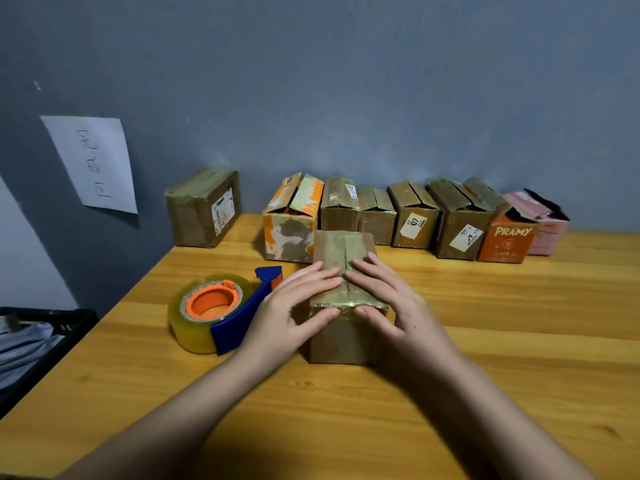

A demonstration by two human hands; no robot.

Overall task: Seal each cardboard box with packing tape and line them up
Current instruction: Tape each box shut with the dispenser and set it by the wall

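Hands first: the left hand (300, 299) and right hand (386, 297) lie flat, fingers straight, pressing the top flaps of a small brown cardboard box (341, 336) standing on the wooden table (519, 358). It looks light and stiff; gripping its side walls should serve. Just left sits a blue-handled tape dispenser (214, 311). Beyond, a row of unsealed boxes (415, 220) lines the wall.

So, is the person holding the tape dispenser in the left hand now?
No, the tape dispenser lies on the table beside the left hand, which rests with the right hand on the cardboard box.
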